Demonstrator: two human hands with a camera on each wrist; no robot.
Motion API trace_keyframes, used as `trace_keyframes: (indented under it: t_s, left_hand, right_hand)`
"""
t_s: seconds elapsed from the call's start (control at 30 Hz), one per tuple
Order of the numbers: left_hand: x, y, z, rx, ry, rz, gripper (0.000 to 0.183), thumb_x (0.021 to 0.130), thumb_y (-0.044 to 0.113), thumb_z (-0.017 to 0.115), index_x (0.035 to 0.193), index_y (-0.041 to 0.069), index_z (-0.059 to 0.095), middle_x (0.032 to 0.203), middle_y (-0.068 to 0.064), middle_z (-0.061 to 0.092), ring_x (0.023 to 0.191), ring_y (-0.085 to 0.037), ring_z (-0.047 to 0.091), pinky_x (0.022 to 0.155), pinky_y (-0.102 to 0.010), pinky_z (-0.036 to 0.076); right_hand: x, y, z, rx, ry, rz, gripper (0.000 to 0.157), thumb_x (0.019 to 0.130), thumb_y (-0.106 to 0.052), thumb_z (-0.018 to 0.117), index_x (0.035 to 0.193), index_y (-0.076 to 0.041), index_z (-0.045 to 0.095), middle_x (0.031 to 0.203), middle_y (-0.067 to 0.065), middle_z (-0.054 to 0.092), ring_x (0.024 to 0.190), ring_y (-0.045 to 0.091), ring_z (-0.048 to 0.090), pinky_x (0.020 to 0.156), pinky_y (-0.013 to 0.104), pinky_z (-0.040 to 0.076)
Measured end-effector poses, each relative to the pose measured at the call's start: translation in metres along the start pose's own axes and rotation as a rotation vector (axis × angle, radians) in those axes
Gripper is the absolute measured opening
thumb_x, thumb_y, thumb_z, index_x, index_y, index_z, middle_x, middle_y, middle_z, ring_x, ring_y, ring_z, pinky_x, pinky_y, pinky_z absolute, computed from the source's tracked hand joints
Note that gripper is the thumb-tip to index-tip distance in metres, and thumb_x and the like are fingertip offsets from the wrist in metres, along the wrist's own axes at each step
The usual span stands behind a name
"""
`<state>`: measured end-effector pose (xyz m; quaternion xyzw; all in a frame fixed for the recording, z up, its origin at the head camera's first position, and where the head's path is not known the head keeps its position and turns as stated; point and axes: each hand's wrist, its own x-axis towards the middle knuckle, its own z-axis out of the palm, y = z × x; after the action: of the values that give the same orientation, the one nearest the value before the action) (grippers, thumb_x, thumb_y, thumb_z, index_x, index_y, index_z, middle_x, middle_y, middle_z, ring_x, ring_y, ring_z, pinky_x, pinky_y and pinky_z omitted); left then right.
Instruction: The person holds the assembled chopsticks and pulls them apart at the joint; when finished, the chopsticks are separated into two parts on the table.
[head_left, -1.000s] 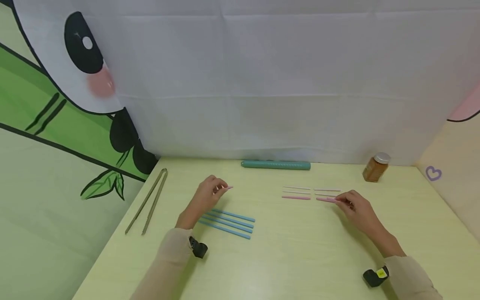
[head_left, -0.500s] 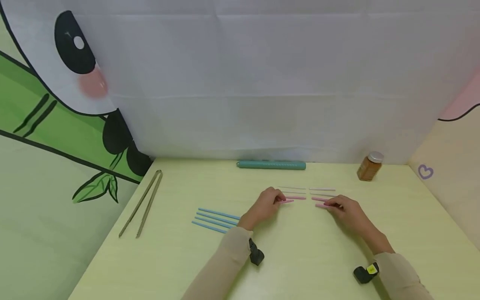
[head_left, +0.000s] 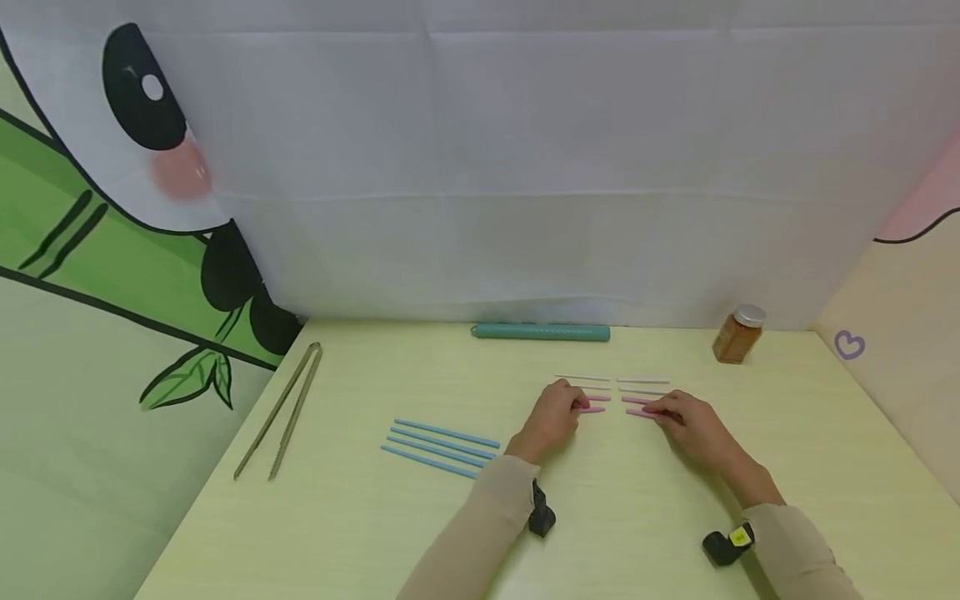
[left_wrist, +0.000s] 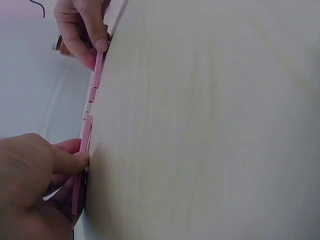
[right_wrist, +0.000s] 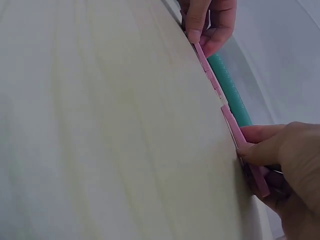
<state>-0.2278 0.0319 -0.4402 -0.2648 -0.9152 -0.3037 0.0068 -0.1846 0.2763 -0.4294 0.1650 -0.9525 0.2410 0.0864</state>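
Observation:
Low over the table, my left hand [head_left: 551,419] pinches a short pink stick [left_wrist: 85,134] between thumb and fingers. Opposite it, my right hand [head_left: 693,423] holds another pink stick [right_wrist: 230,119] the same way. The inner ends of both sticks point at each other across a small gap. Just behind them lie two more pink sticks, a left one [head_left: 598,398] and a right one [head_left: 632,401], partly covered by my fingers. Farther back are thin pale sticks, in a left column [head_left: 582,378] and a right column [head_left: 642,381].
Several blue sticks [head_left: 446,432] lie side by side, their near right ends close to my left sleeve. Metal tongs [head_left: 305,390] rest at the table's left edge. Along the back wall are a green ridged tube [head_left: 540,332] and a brown jar with a silver lid [head_left: 738,336].
My left hand has moved right with its pink stick, from beyond the blue sticks to the front of the left column. My right hand has drawn its stick slightly nearer, before the right column.

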Motion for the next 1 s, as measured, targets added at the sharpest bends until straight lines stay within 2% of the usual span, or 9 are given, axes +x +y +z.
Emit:
trace_keyframes:
  t_s: [0.27, 0.53, 0.73, 1.0]
  left_hand:
    - [-0.0026, 0.0028, 0.0004, 0.031, -0.013, -0.034, 0.014, 0.093, 0.006, 0.06, 0.098, 0.013, 0.071, 0.094, -0.001, 0.06, 0.092, -0.015, 0.054, 0.088, -0.023, 0.047]
    - [-0.0009, 0.0, -0.0007, 0.043, -0.022, -0.01, 0.015, 0.093, 0.006, 0.06, 0.098, 0.014, 0.072, 0.095, 0.0, 0.058, 0.091, -0.016, 0.053, 0.087, -0.024, 0.047]
    - [0.0028, -0.0006, 0.0005, 0.088, -0.002, 0.023, 0.017, 0.092, 0.004, 0.06, 0.097, 0.014, 0.072, 0.094, -0.001, 0.061, 0.09, -0.016, 0.054, 0.086, -0.023, 0.046]
    - [0.0048, 0.002, 0.001, 0.12, 0.003, 0.01, 0.017, 0.092, 0.004, 0.061, 0.098, 0.015, 0.073, 0.094, 0.0, 0.06, 0.088, -0.016, 0.052, 0.086, -0.023, 0.046]
  right_hand:
    - [0.0002, 0.0039, 0.0025, -0.012, 0.033, -0.037, 0.02, 0.083, -0.001, 0.069, 0.101, -0.005, 0.075, 0.093, 0.004, 0.067, 0.08, 0.013, 0.055, 0.07, 0.029, 0.047]
    - [-0.0005, 0.0026, 0.0018, 0.006, 0.022, -0.007, 0.021, 0.084, 0.0, 0.069, 0.103, -0.005, 0.075, 0.094, 0.005, 0.067, 0.081, 0.014, 0.054, 0.071, 0.028, 0.047]
    - [-0.0002, 0.0036, 0.002, 0.003, 0.053, -0.032, 0.02, 0.082, 0.001, 0.07, 0.101, -0.004, 0.075, 0.093, 0.005, 0.067, 0.08, 0.013, 0.054, 0.069, 0.028, 0.046]
    - [0.0005, 0.0031, 0.0018, -0.001, 0.054, -0.027, 0.02, 0.082, 0.001, 0.07, 0.1, -0.004, 0.075, 0.093, 0.005, 0.068, 0.083, 0.017, 0.057, 0.072, 0.031, 0.048]
